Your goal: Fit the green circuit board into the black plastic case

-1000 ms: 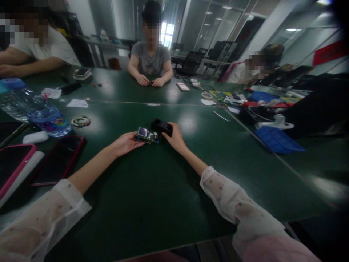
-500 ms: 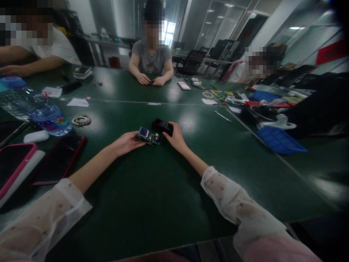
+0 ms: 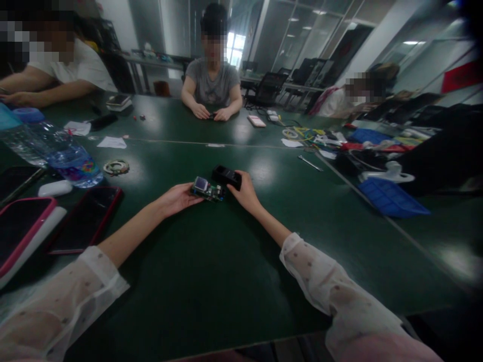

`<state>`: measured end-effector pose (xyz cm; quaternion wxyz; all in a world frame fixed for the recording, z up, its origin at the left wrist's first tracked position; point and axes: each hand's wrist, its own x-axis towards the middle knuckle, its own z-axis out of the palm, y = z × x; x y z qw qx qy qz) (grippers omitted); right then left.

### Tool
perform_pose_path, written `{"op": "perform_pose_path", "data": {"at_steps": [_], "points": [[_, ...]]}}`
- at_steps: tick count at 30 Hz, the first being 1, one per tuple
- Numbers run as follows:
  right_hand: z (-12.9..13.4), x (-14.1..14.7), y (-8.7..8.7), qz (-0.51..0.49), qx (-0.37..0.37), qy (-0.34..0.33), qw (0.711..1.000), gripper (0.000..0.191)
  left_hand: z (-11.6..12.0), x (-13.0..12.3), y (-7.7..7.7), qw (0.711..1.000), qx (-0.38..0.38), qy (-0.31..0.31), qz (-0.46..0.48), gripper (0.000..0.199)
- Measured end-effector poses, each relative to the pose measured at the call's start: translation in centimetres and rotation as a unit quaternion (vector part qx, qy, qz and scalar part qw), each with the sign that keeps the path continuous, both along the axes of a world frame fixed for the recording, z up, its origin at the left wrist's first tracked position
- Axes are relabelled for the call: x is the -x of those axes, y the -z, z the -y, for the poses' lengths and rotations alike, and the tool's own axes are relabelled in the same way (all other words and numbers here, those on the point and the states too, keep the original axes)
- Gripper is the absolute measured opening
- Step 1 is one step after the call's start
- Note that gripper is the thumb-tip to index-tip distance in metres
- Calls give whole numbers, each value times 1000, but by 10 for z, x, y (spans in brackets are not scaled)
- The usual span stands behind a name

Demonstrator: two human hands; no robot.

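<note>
Near the middle of the green table, my left hand point(image 3: 178, 199) grips a circuit board point(image 3: 208, 190) by its left end. The board is green, with a small square screen on top at its left side and small parts at its right end. My right hand point(image 3: 246, 191) is closed on the right end of a black plastic case point(image 3: 225, 174), just behind and to the right of the board. Whether the case and board touch is hard to tell. Fingertips under the board are hidden.
Phones point(image 3: 86, 218) and a water bottle point(image 3: 71, 161) crowd the left side. A cable coil point(image 3: 116, 167) lies behind them. On the right are a wrench point(image 3: 310, 163), tangled cables point(image 3: 298, 133) and a blue tray point(image 3: 392, 196). A person point(image 3: 213, 85) sits opposite, others at both sides.
The whole view has shifted slightly. Both hands keep their grips on the circuit board and the black case, with almost no movement between them.
</note>
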<state>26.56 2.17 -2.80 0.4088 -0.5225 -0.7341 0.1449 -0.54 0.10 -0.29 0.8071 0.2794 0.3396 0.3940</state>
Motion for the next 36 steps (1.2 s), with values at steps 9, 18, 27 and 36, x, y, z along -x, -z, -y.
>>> {"op": "perform_pose_path", "data": {"at_steps": [9, 18, 27, 36], "points": [[-2, 0, 3, 6, -16, 2, 1000, 53, 1, -2, -1, 1000, 0, -6, -4, 26], [-2, 0, 3, 7, -15, 2, 1000, 54, 4, -3, -7, 1000, 1, -12, -21, 27], [1, 1, -1, 12, -7, 6, 1000, 55, 0, 0, -1, 1000, -11, 2, -15, 31], [3, 5, -3, 28, -11, 20, 999, 53, 1, 0, 0, 1000, -16, 8, -16, 28]]}}
